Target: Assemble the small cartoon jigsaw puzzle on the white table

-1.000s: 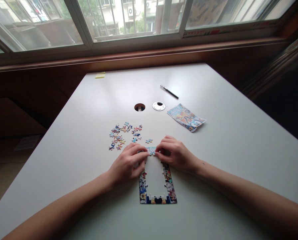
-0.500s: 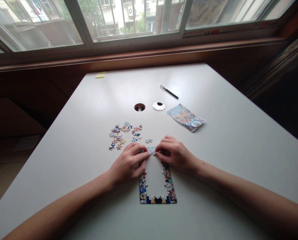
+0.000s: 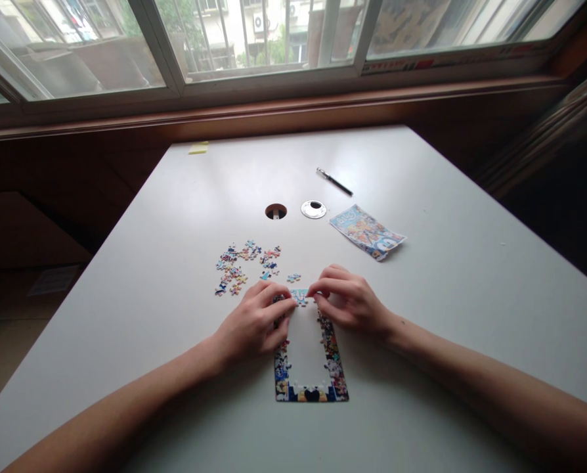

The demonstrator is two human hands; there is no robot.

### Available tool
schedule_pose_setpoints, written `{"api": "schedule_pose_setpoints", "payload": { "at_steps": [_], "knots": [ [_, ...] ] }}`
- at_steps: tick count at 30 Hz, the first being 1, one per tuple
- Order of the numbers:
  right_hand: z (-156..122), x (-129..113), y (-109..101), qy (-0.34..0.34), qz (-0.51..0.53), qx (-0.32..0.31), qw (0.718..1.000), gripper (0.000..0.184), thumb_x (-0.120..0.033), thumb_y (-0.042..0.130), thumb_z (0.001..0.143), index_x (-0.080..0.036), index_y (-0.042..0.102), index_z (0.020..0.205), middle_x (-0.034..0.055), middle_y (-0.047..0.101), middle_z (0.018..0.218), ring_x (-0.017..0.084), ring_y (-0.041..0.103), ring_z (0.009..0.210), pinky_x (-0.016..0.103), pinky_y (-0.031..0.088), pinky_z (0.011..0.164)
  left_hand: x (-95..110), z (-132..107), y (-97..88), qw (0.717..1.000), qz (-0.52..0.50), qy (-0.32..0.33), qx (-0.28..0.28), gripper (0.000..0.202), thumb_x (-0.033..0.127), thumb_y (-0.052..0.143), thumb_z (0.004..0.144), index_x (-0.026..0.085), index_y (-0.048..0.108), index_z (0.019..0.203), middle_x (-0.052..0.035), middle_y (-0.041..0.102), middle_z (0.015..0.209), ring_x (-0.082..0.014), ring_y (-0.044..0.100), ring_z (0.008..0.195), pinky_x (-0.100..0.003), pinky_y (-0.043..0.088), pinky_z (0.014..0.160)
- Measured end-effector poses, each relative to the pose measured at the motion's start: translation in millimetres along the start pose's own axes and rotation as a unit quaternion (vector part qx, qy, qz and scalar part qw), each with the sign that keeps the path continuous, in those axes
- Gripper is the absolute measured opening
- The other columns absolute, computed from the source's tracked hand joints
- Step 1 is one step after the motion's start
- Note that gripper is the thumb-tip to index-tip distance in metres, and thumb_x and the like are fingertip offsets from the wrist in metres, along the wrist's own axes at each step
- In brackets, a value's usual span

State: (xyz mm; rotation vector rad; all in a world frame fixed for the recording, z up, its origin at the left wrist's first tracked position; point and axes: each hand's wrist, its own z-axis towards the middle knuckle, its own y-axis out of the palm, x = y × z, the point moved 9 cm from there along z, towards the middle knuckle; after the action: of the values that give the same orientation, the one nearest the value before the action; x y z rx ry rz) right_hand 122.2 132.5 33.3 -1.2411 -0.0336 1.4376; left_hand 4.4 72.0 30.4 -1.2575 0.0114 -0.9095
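Observation:
A jigsaw puzzle frame [image 3: 337, 368] lies flat on the white table, its border joined around a bare middle. My left hand [image 3: 261, 315] has thumb and forefinger closed on the border's far left corner, covering it. At the far right corner, my right hand [image 3: 347, 299] has its thumb and forefinger slightly apart, with the forefinger tip at the border's edge. Between the two hands shows a light blue top strip [image 3: 300, 297] with lettering. One loose puzzle piece [image 3: 293, 278] lies just beyond it. More loose pieces [image 3: 232, 269] are scattered to the left.
On the table [image 3: 175, 243] a creased picture sheet [image 3: 367, 231] lies to the right. Beyond it are a black pen [image 3: 335, 181], a round cable hole [image 3: 276, 211] and its silver cover [image 3: 314, 209]. A yellow sticky note [image 3: 198, 148] is near the far edge, below the window.
My right thumb and forefinger have loosened and drawn slightly apart at the far right corner, showing more of the blue strip. My left hand has stayed in place.

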Motion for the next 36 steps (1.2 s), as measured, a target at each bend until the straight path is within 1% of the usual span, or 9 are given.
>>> {"api": "schedule_pose_setpoints", "payload": {
  "at_steps": [3, 6, 12, 16, 20, 23, 27, 30, 36],
  "knots": [
    [-1, -3, 5, -0.019, -0.022, -0.021, 0.999, 0.018, -0.009, 0.057, 0.081, -0.020, 0.071, 0.083, 0.0040, 0.056, 0.074, 0.018, 0.050, 0.073, 0.032, 0.044, 0.068, 0, 0, 0.4, 1.000, 0.005, 0.000, 0.000, 0.028, 0.012, 0.053, 0.087, 0.019, 0.062, 0.112, -0.0094, 0.060, 0.109, -0.0231, 0.051, 0.103, -0.041, 0.047, 0.095],
    [-1, -4, 11, -0.020, -0.048, -0.044, 0.998, 0.017, -0.010, 0.058, 0.083, -0.020, 0.072, 0.080, 0.0036, 0.054, 0.074, 0.017, 0.049, 0.072, 0.031, 0.044, 0.068, -1, -1, 0.9, 1.000, 0.019, -0.006, -0.002, 0.028, 0.014, 0.053, 0.087, 0.020, 0.062, 0.113, -0.0097, 0.060, 0.109, -0.0235, 0.051, 0.103, -0.042, 0.047, 0.095],
    [0, -3, 11, -0.019, -0.047, -0.052, 0.997, 0.016, -0.009, 0.057, 0.083, -0.020, 0.069, 0.083, 0.0043, 0.054, 0.079, 0.018, 0.051, 0.075, 0.031, 0.045, 0.070, -4, -2, 4.4, 0.999, 0.037, -0.010, -0.023, 0.028, 0.020, 0.055, 0.086, 0.019, 0.059, 0.114, -0.0105, 0.059, 0.113, -0.0259, 0.050, 0.108, -0.044, 0.044, 0.098],
    [1, 3, 6, 0.011, -0.011, -0.032, 0.999, 0.021, -0.003, 0.053, 0.078, -0.018, 0.067, 0.085, 0.0041, 0.055, 0.081, 0.016, 0.053, 0.073, 0.029, 0.044, 0.067, -7, -3, 6.5, 0.999, 0.025, -0.016, -0.033, 0.029, 0.024, 0.057, 0.086, 0.019, 0.056, 0.114, -0.0106, 0.057, 0.116, -0.0268, 0.048, 0.110, -0.045, 0.042, 0.100],
    [2, 7, 3, 0.040, 0.003, -0.024, 0.999, 0.023, -0.002, 0.051, 0.076, -0.018, 0.065, 0.084, 0.0025, 0.055, 0.079, 0.014, 0.051, 0.068, 0.027, 0.043, 0.063, -8, -3, 4.3, 0.999, 0.006, -0.025, -0.024, 0.033, 0.023, 0.059, 0.083, 0.017, 0.054, 0.115, -0.0114, 0.057, 0.116, -0.0263, 0.048, 0.110, -0.044, 0.042, 0.100],
    [2, 8, 2, 0.046, 0.005, -0.024, 0.999, 0.022, -0.002, 0.051, 0.076, -0.018, 0.063, 0.084, 0.0018, 0.054, 0.078, 0.014, 0.050, 0.067, 0.027, 0.041, 0.062, -8, -3, 0.2, 1.000, -0.002, -0.023, -0.008, 0.022, 0.020, 0.057, 0.084, 0.018, 0.055, 0.106, -0.0098, 0.059, 0.108, -0.0239, 0.050, 0.103, -0.041, 0.043, 0.094],
    [2, 10, 2, 0.055, 0.007, -0.020, 0.998, 0.020, -0.002, 0.051, 0.076, -0.018, 0.060, 0.083, 0.0009, 0.053, 0.076, 0.014, 0.049, 0.067, 0.026, 0.040, 0.062, -1, -5, -4.1, 1.000, -0.003, 0.007, 0.005, 0.005, 0.016, 0.054, 0.083, 0.018, 0.053, 0.086, -0.0056, 0.060, 0.088, -0.0197, 0.051, 0.086, -0.036, 0.044, 0.083],
    [2, 11, 2, 0.060, 0.009, -0.017, 0.998, 0.020, -0.001, 0.050, 0.074, -0.019, 0.055, 0.081, 0.0007, 0.053, 0.076, 0.014, 0.049, 0.068, 0.026, 0.039, 0.063, 8, -6, -1.6, 0.999, -0.006, 0.049, -0.014, 0.005, 0.015, 0.053, 0.081, 0.019, 0.051, 0.079, -0.0033, 0.058, 0.077, -0.0171, 0.049, 0.075, -0.034, 0.043, 0.076],
    [2, 12, 2, 0.076, 0.006, -0.022, 0.997, 0.020, 0.000, 0.049, 0.072, -0.019, 0.049, 0.078, -0.0006, 0.050, 0.074, 0.013, 0.045, 0.066, 0.026, 0.037, 0.062, 15, -7, 1.4, 0.995, 0.006, 0.092, -0.041, 0.008, 0.017, 0.053, 0.080, 0.019, 0.047, 0.074, -0.0024, 0.054, 0.071, -0.0163, 0.045, 0.069, -0.032, 0.040, 0.067]
  ]
}}
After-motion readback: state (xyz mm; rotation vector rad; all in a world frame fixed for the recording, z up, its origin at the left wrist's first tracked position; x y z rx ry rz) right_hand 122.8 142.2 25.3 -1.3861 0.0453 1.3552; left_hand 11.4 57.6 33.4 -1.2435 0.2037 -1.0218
